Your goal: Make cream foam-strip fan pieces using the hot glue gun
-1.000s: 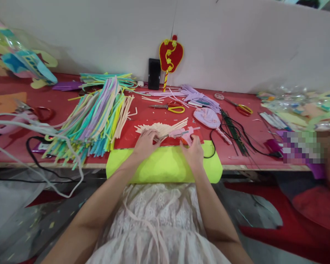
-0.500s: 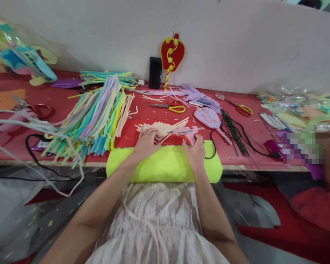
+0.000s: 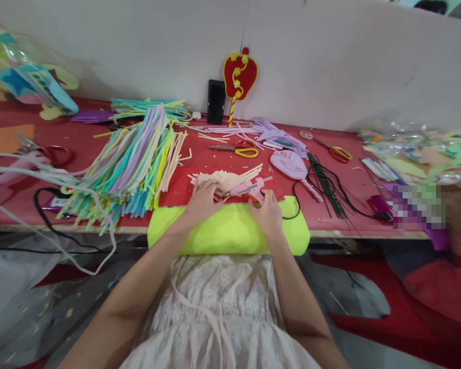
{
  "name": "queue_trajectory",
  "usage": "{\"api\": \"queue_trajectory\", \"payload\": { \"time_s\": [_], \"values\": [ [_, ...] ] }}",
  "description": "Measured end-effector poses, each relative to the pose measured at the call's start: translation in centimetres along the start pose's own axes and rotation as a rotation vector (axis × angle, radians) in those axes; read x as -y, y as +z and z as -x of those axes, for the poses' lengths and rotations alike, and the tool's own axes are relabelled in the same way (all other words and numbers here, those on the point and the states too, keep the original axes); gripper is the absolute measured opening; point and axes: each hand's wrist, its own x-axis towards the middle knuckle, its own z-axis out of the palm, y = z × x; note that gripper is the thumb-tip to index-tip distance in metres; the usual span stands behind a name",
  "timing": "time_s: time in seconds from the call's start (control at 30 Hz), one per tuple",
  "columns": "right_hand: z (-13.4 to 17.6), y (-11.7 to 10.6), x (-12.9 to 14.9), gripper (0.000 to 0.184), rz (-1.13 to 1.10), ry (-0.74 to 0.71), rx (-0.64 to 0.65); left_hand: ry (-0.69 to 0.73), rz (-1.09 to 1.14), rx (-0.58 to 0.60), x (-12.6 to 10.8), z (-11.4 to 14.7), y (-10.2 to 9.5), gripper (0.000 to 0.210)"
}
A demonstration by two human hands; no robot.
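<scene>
My right hand (image 3: 268, 209) is wrapped round the handle of a pink hot glue gun (image 3: 255, 189), whose nozzle points left. Under the fingers of my left hand (image 3: 205, 201) lies a row of cream pipe cleaners (image 3: 230, 179), laid side by side with their ends fanning right. These fingers are bent and closed on the row's near left end. The nozzle tip is close to my left fingertips; whether it touches the pipe cleaners I cannot tell. Beneath lies a red sheet (image 3: 172, 192), with a yellow-green sheet (image 3: 230, 230) hanging over the table's front edge.
Left stands a big bundle of coloured pipe cleaners (image 3: 138, 159). Behind are yellow-handled scissors (image 3: 246, 149), a phone (image 3: 216, 102) and a red fan-shaped ornament (image 3: 241, 77). A lilac fan-shaped piece (image 3: 290, 165) and black cable (image 3: 332, 187) lie right. Another person's arm (image 3: 459, 220) is at far right.
The glue gun has moved left and slightly down with my right hand, its nozzle now close to my left fingertips. My left hand stays on the cream pipe cleaners.
</scene>
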Motion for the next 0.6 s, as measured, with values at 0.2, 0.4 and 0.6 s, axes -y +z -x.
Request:
{"api": "queue_trajectory", "payload": {
  "time_s": [0.2, 0.4, 0.6],
  "values": [
    [-0.08, -0.01, 0.00, 0.035, 0.013, 0.006, 0.007, -0.008, 0.005, 0.013, 0.05, -0.04, -0.01, 0.021],
    [-0.13, 0.04, 0.06, 0.034, 0.002, -0.002, 0.012, -0.002, 0.009, 0.015, 0.00, -0.13, -0.11, 0.021],
    [-0.17, 0.01, 0.05, 0.029, -0.024, -0.015, 0.015, 0.000, 0.011, 0.009, 0.10, -0.21, 0.02, 0.021]
  ]
}}
